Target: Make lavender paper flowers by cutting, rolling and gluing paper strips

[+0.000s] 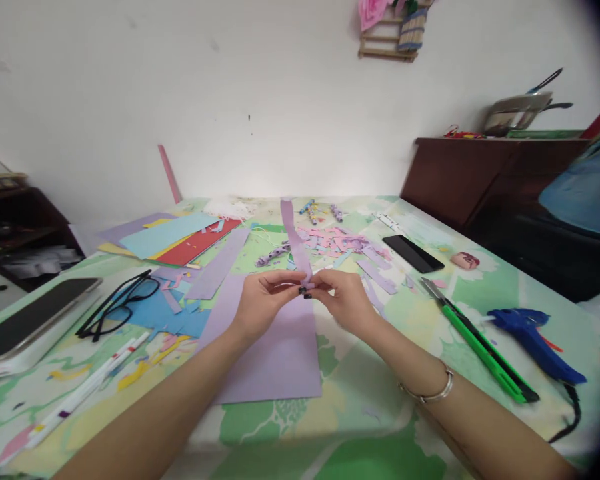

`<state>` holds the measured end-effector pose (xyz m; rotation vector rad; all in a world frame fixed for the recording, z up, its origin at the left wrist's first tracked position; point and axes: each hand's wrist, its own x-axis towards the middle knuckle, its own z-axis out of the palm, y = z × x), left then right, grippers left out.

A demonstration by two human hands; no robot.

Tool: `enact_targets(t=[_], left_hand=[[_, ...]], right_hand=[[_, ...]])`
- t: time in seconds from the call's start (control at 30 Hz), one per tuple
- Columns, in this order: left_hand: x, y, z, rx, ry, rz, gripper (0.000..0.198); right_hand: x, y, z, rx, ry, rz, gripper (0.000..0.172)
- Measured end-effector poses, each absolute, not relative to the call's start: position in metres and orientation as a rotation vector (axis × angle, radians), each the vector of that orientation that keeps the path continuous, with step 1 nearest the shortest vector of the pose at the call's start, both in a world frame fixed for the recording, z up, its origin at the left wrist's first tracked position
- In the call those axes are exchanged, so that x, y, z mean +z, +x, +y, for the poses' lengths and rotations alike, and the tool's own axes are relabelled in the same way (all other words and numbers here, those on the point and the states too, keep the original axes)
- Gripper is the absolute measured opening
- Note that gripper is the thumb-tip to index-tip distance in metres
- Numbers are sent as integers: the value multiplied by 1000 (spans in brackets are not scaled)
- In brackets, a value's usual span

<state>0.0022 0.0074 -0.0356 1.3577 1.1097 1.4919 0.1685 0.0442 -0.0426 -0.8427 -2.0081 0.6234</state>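
Between my fingertips is the near end of a long purple paper strip (296, 240), which looks curled or rolled there. My left hand (265, 300) pinches it from one side. From the other side my right hand (346, 299) pinches the same end, and the two hands nearly meet. The strip's far end rises away toward the wall. Below my hands lies a purple sheet (275, 367). Beyond them rests a spotted purple paper roll (273, 255), beside a heap of pink paper scraps (333, 241).
Right: a black phone (413, 254), a green cutter knife (480, 343) with its blade showing, and a blue glue gun (540, 340). Left: black glasses (117, 307), another phone (35, 313), white pens (90, 387), blue paper (180, 317) and stacked coloured sheets (170, 233).
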Motion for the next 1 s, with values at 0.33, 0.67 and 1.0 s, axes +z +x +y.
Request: enact_targets(t=[0.33,0.67,1.0], left_hand=[[-30,1,8,1584,1330,1146,14],[-33,1,9,1572,1327,1078,21],[-34,1,10,1574,1327,1049,18]], right_hand=[[-39,167,42,1142,-749,-1701,8],[-35,166,41,1323,-801,-1572,13],[-36,165,41,1367,-799,-1516,13]])
